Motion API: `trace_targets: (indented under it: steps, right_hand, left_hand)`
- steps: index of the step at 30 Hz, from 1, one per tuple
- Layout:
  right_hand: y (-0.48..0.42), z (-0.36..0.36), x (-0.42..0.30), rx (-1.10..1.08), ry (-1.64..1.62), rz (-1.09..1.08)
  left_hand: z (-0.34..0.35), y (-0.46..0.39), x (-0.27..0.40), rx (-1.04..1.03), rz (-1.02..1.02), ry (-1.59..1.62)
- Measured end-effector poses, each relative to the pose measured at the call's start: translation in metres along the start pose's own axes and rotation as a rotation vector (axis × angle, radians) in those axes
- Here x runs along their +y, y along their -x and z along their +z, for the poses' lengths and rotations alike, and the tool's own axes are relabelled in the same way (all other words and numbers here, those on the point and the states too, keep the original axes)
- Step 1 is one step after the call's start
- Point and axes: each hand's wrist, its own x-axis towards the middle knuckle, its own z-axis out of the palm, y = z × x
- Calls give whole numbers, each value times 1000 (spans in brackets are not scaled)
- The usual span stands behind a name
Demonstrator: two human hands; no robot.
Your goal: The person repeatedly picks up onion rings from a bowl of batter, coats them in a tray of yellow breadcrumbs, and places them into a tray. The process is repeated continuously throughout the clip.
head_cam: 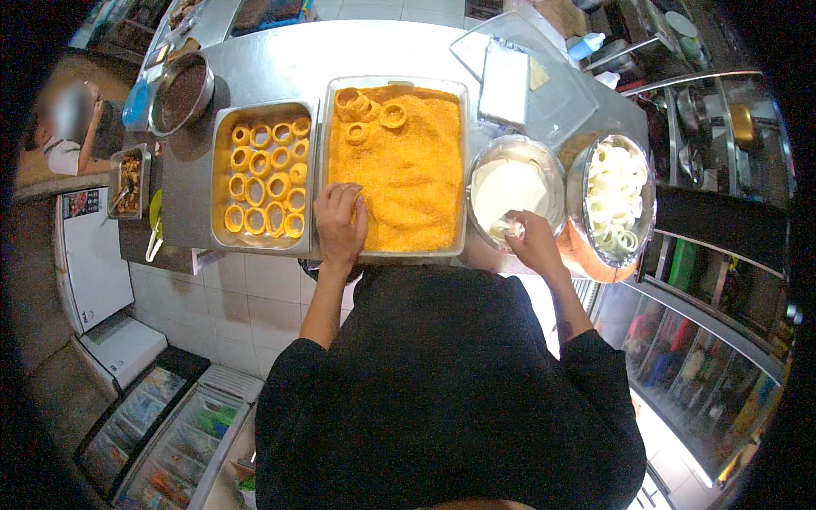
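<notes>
My left hand (342, 220) lies over the near left corner of a clear plastic tub (465, 159) of orange breadcrumbs (408, 185). Its fingers are close together and bent; whether anything is under them is hidden. Several crumbed rings (394, 115) sit at the tub's far left. At the near edge of a metal bowl (560, 167) of pale batter (510, 185), my right hand (532, 239) pinches a batter-wet onion ring (507, 227). Right of it, a larger metal bowl (650, 210) holds raw onion rings (615, 191).
A steel tray (218, 185) with rows of crumbed rings stands left of the tub. Farther left are a dark-filled metal bowl (205, 95) and a small food pan (145, 191). A plastic lid (567, 102) and a white package (503, 83) lie behind the batter. Another person (67, 150) is at far left.
</notes>
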Motion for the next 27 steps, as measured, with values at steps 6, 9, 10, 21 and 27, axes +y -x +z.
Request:
trace_targets:
  steps: [6,9,10,21,27]
  right_hand:
    - [0,-8,-8,-143,23,27]
    - [-1,0,-4,102,127,-161]
    - [-1,1,-5,66,90,-124]
    - [-11,-11,-28,-73,32,-34]
    - [-13,-11,-27,-10,6,-152]
  left_hand:
    - [-1,4,2,39,-26,9]
    - [-1,2,5,72,-26,24]
    - [-1,1,6,86,-16,30]
    - [3,7,-1,63,-65,61]
    - [6,9,2,60,-128,91]
